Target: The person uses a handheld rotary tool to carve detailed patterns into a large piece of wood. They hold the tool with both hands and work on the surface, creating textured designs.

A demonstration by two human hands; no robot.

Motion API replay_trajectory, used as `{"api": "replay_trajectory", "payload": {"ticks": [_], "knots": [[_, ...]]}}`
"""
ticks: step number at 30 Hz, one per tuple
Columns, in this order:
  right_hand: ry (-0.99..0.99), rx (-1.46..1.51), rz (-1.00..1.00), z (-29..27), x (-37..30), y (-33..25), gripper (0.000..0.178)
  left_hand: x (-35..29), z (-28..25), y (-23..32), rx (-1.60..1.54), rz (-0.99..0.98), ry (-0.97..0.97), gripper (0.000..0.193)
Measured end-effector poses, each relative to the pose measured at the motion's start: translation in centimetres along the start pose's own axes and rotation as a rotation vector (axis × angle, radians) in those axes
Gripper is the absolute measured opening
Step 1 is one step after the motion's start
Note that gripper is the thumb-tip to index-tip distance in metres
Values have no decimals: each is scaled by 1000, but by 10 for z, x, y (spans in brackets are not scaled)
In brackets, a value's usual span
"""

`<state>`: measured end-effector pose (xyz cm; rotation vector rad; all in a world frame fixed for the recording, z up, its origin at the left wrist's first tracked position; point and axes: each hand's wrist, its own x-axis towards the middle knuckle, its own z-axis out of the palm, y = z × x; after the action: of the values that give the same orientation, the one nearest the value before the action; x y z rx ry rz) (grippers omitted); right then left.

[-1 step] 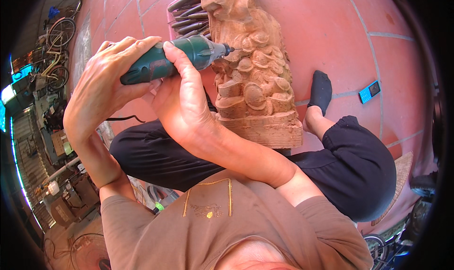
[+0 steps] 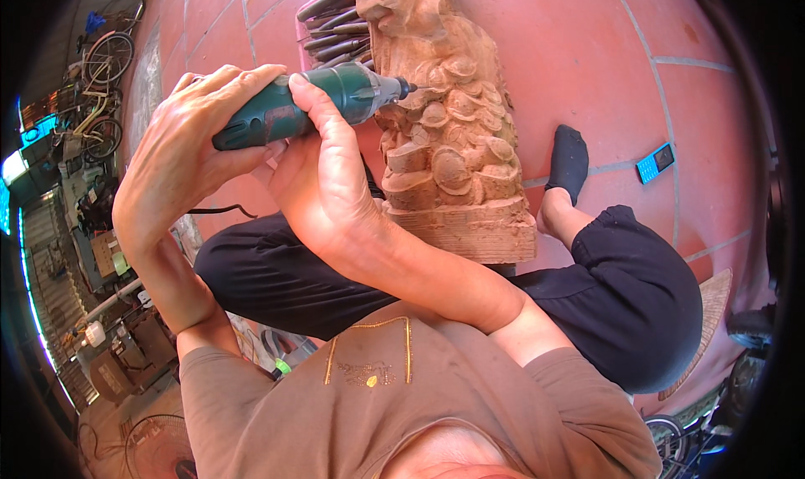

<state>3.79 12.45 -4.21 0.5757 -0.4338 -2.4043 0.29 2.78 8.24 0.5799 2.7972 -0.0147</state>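
Observation:
A dark green rotary tool point(image 2: 272, 114) with a grey nose lies across both my hands. Its thin bit points right, at the left side of a carved wooden sculpture point(image 2: 457, 173); whether the tip touches the wood I cannot tell. My left hand point(image 2: 180, 139) wraps the rear of the body from the left. From below, my right hand point(image 2: 323, 173) grips it nearer the nose, thumb along its near side. Rounded, coin-like and lumpy shapes cover the reddish-brown carving, which stands on a squared base between my legs.
A pink tray point(image 2: 300, 39) of dark-handled carving tools point(image 2: 335, 26) lies beyond the rotary tool, left of the carving. A blue keypad phone point(image 2: 656, 162) rests on the red tiles at right, near my socked foot point(image 2: 568, 160). Bicycles point(image 2: 109, 60) stand far left; a fan point(image 2: 159, 445) is lower left.

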Motion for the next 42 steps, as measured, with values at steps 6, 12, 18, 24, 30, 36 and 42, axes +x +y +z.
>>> {"api": "replay_trajectory", "payload": {"ticks": [6, 12, 18, 24, 30, 36, 42], "knots": [[16, -47, -36, -5, 11, -8, 24, 9, 9, -12, -84, -12, -12, 69], [85, -38, 1, -18, 21, -3, 30, 7, 25, -31, -167, -67, -86, 74], [124, -84, -14, -28, 28, 1, 31, 2, 45, -44, -273, -113, -88, 76], [108, -119, -8, -37, 34, 5, 31, 0, 47, -49, -353, -114, -90, 76], [82, -123, -19, -42, 38, 2, 30, 3, 51, -52, -370, -98, -87, 77], [80, -110, -23, -43, 41, 2, 30, 5, 53, -53, -388, -105, -86, 78], [97, -130, -25, -40, 39, 1, 30, 5, 52, -54, -387, -94, -78, 78]]}}
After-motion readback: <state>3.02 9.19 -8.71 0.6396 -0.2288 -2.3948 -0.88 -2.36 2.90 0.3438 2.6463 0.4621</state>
